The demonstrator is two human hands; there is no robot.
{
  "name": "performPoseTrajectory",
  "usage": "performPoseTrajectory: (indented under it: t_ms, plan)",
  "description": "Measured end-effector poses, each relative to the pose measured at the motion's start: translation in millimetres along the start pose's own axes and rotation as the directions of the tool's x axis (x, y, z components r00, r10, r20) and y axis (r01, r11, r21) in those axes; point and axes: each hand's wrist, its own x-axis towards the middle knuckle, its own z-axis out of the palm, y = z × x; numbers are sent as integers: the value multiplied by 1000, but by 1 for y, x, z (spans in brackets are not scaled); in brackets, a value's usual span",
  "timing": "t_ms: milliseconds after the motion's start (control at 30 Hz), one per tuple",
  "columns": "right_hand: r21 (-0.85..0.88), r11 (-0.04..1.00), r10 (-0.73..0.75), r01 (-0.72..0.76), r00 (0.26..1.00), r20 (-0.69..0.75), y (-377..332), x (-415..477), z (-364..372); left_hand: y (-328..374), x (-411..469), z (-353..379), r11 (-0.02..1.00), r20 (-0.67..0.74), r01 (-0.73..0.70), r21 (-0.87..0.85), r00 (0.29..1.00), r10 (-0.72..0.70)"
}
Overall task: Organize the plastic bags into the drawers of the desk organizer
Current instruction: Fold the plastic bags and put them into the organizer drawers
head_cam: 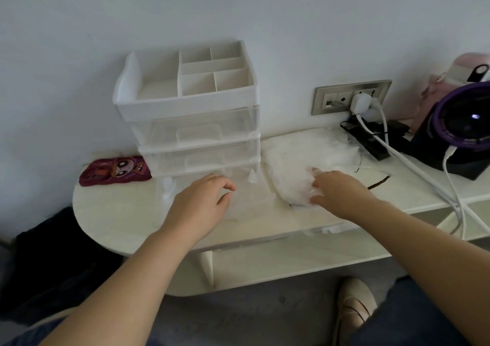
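A white desk organizer [185, 101] stands against the wall, with a divided top tray above clear drawers. Its bottom clear drawer [169, 189] is pulled out toward me over the desk. My left hand [201, 205] hovers over that drawer, fingers loosely curled and holding nothing. To the right of the organizer lies a crumpled pile of clear plastic bags [305, 154]. My right hand [336, 191] has its fingers curled into the near edge of the pile and grips the bags.
A maroon cartoon phone case [115, 170] lies left of the organizer on the white desk [111, 218]. At the right are a wall socket with a white charger [350, 99], white cables [424, 170], a purple-and-black device [466, 125] and a pink bottle [461, 72].
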Motion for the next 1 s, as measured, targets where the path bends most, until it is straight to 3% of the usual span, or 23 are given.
performPoseTrajectory:
  t_ms: [233,400,567,667,767,867,1000]
  plan:
    - [312,946,140,-90,980,-140,-5,1,3,3,0,1,1000,5,-11,19,1000,11]
    - [309,946,172,-96,958,-229,-6,0,1,0,-2,-1,1000,5,-8,17,1000,8]
    - [235,971,111,-52,963,-244,-8,-14,-18,1,-1,-2,1000,-9,-9,13,1000,10]
    - [231,972,39,34,953,-301,-8,-28,-41,2,0,-4,1000,-29,-23,-4,999,23]
    - [341,899,-50,275,838,-543,-19,-41,-62,7,0,-8,998,-60,-51,-37,997,49]
    - [485,776,-30,404,791,-611,-36,-45,-72,20,-3,-13,967,-84,-89,-240,994,70]
    - [586,670,-93,456,835,-543,-58,-45,-80,36,-8,-29,739,8,-78,-669,994,112]
